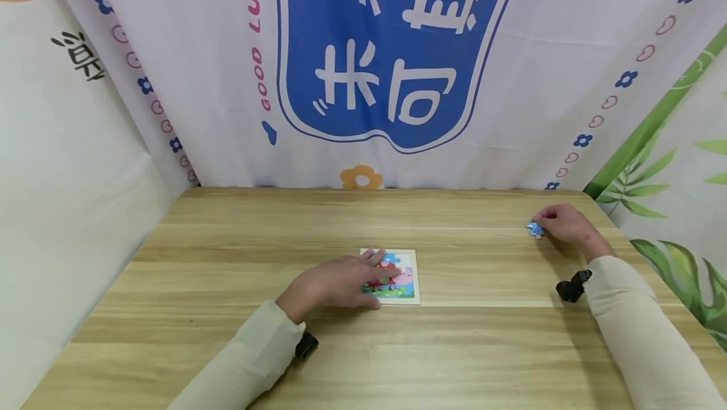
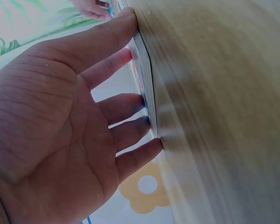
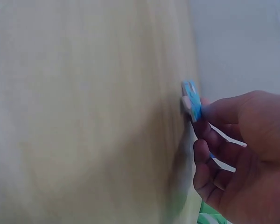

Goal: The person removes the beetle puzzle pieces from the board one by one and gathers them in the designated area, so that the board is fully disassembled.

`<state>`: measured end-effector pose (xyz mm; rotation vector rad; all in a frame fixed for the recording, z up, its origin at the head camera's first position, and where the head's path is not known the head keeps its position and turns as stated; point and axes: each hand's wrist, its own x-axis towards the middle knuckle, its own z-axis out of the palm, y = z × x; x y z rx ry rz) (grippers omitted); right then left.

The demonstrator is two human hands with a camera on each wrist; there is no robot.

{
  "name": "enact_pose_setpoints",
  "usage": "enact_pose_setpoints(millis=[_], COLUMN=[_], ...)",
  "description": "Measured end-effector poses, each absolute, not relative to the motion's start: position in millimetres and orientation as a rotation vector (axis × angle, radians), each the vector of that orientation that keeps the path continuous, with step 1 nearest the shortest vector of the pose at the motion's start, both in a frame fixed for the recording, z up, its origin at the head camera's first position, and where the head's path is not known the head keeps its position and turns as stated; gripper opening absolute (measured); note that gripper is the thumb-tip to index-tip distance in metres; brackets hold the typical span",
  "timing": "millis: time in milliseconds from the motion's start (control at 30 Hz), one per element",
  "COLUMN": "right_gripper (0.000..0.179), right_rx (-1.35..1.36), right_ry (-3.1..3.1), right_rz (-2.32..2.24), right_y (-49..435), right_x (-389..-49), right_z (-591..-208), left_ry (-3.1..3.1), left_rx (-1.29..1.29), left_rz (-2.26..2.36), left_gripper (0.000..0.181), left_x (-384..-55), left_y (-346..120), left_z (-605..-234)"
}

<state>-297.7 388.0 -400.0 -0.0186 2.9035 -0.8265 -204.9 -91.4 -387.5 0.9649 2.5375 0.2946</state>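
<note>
A square jigsaw puzzle [image 1: 404,293] with a white border and a colourful cartoon picture lies flat near the middle of the table. My left hand [image 1: 346,281] rests on it with spread fingers, covering its left part. In the left wrist view the fingertips [image 2: 126,14] touch the thin board's face and edge. Far to the right, my right hand [image 1: 562,222] pinches a light blue puzzle piece [image 1: 534,229] between thumb and fingers. The right wrist view shows that piece [image 3: 192,100] tilted, just off the wooden surface, with the other fingers curled beneath.
The wood-grain table [image 1: 454,359] ends at a white printed curtain [image 1: 227,145] behind it. More printed cloth [image 1: 681,208] stands along the right side, and a white cloth [image 1: 74,208] along the left. A small black camera [image 1: 572,287] sits at the right wrist.
</note>
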Motion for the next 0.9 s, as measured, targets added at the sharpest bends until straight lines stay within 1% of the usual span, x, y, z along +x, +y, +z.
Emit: enact_pose_setpoints(millis=[133,367,600,733,900], right_gripper=[0.029,0.022,0.023,0.024,0.024], right_rx=[-0.013,-0.048,-0.052,-0.105,-0.245], right_ry=[2.921,2.988,3.025,3.031,3.004], right_rz=[-0.844,-0.797,-0.772,-0.787,-0.830], right_y=[388,389,385,369,336], right_x=[-296,-296,-297,-296,-291], right_z=[-402,-406,-407,-402,-395], left_ry=[2.540,2.546,2.549,2.552,2.552], left_rx=[0.958,0.981,0.978,0.971,0.982], left_rz=[0.289,0.289,0.291,0.291,0.301], left_gripper=[0.069,0.068,0.068,0.068,0.068], left_x=[-205,-206,-205,-205,-205], left_y=[-91,-90,-91,-91,-91], left_z=[-388,-389,-389,-389,-389])
